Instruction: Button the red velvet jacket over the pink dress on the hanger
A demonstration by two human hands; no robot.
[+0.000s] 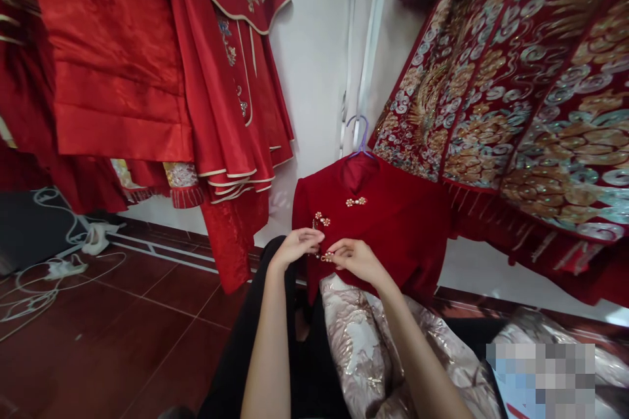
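Note:
A dark red jacket [393, 209] on a purple hanger [362, 134] is spread in front of me. Jewelled flower-shaped clasps run down its front; the top clasp [356, 202] sits just below the collar. My left hand [299, 245] is at the jacket's front, fingers bent together near a middle clasp [322, 218]. Beside it, my right hand [356, 258] pinches a lower jewelled clasp [327, 257] between thumb and fingers. What lies under the left fingertips is too small to make out. Below the jacket a pale, shiny patterned cloth [358, 334] lies across my lap.
Red garments [118, 65] with cream trim hang at the left. An embroidered red and gold garment [531, 98] hangs at the right. White rack bars [181, 256], cables [34, 298] and a pale shoe [97, 239] are near the tiled floor [142, 334]. Part of the lower right is pixelated.

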